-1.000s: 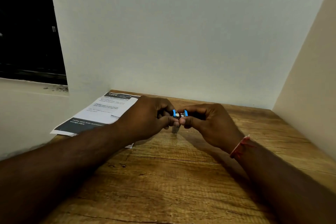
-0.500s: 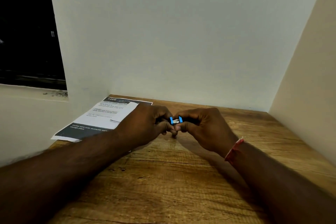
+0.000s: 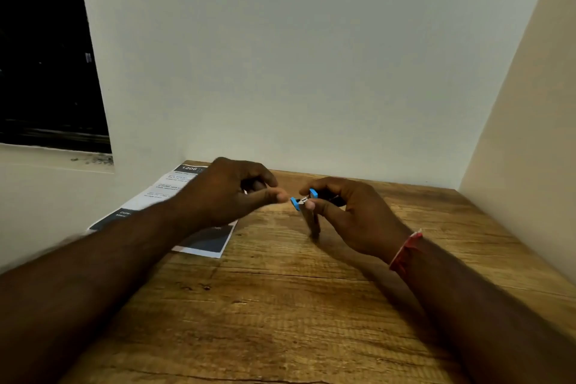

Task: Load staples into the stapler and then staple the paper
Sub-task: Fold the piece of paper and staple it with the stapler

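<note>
A: Quick pass. Where's the stapler [image 3: 307,201]?

B: Small one, blue ends, held up off the counter [image 3: 280,305] in the right hand [image 3: 346,215]. That hand is closed around it, thumb and fingertips pinching near the blue tips.

A: Left hand [image 3: 232,193]?

B: Just beside the stapler, fingertips pointed at the near blue end. Fingers curled. It's motion-blurred, so I can't tell whether it pinches a strip of staples or nothing at all.

A: Touching the stapler?

B: Can't say. Very close, maybe a sliver apart.

A: Paper [image 3: 174,196]?

B: Flat on the counter at the far left, against the wall, partly under the left forearm. Printed sheet, dark bands. Untouched by the stapler.

A: Step?

B: Loading, I'd judge. Both hands are working at the stapler's open end and the paper isn't in play.

A: Next?

B: Probably seat the staples and shut the stapler. That calls for the right hand holding it steady while the left does the fine work. Then over to the paper's edge.

A: Red band [image 3: 405,254]?

B: Right wrist. Irrelevant.
</note>
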